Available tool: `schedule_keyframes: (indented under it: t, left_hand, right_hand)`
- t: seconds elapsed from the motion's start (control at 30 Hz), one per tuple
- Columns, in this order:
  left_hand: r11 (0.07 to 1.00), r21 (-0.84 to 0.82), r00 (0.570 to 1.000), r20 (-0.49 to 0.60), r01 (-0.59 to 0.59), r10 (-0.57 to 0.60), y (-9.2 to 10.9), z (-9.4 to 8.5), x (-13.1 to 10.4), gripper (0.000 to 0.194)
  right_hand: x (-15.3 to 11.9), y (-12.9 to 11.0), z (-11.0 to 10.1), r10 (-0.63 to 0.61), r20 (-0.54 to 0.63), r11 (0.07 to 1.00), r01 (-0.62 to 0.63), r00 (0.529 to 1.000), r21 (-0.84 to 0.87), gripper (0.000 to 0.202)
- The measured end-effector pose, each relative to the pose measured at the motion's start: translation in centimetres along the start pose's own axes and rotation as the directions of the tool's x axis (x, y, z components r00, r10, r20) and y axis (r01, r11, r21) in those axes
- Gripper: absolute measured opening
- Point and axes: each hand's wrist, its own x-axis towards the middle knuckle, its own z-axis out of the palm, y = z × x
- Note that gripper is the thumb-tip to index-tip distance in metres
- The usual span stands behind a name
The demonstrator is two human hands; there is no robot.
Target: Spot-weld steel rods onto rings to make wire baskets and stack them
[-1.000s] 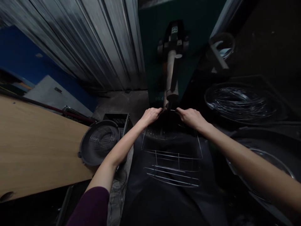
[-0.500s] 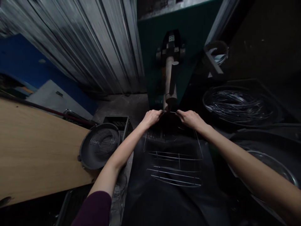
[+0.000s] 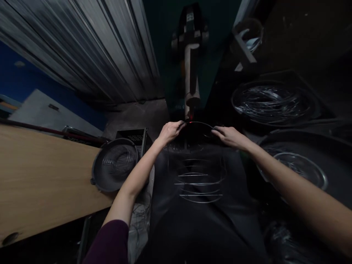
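A curved metal wire [image 3: 202,123] arcs between my hands at the lower tip of a welding machine's electrode arm [image 3: 191,86]. Closed around the wire's left end is my left hand [image 3: 170,132], close beside a small red glow [image 3: 190,119] at the tip. My right hand [image 3: 230,137] pinches the right end, a little away from the tip. Below, over a dark apron, several thin straight and curved wires [image 3: 199,183] form a rack-like shape. Whether they join the held wire I cannot tell; the dark hides that part.
At left, a round black tub [image 3: 100,176] holds wire rings [image 3: 128,157] near a black crate [image 3: 143,137] and a wooden panel [image 3: 49,176]. On the right stand a basin of shiny wires [image 3: 271,102] and a dark tub [image 3: 330,146] with a larger ring [image 3: 320,174].
The view has shifted, so the machine sits higher. My right hand is farther from the electrode tip, more of the wire's arc shows, and a red glow has appeared. The lower wires have turned.
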Motion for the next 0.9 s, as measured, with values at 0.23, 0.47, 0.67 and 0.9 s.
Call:
schedule_keyframes:
  t: [0.23, 0.47, 0.67, 0.9]
  left_hand:
    - [0.390, -0.754, 0.706, 0.134, 0.528, -0.696, -3.6, 3.8, -15.0, 0.036]
    - [-0.418, -0.879, 0.548, 0.471, 0.228, -0.691, -1.4, 9.4, -14.8, 0.053]
    - [-0.378, -0.838, 0.355, 0.518, 0.393, -0.778, -1.3, 10.6, -11.4, 0.046]
    - [-0.423, -0.880, 0.542, 0.470, 0.219, -0.697, -0.3, 8.8, -10.5, 0.037]
  right_hand:
    - [-4.6, 1.0, 1.2, 0.068, -0.473, 0.954, 0.082, 0.878, 0.289, 0.028]
    - [-5.9, 1.3, 5.4, 0.201, -0.539, 0.840, 0.139, 0.818, 0.524, 0.031]
    - [-7.2, 2.2, 6.6, 0.286, -0.563, 0.786, 0.146, 0.775, 0.601, 0.031]
    - [-6.9, 3.8, 7.4, 0.283, -0.460, 0.721, 0.130, 0.842, 0.681, 0.035]
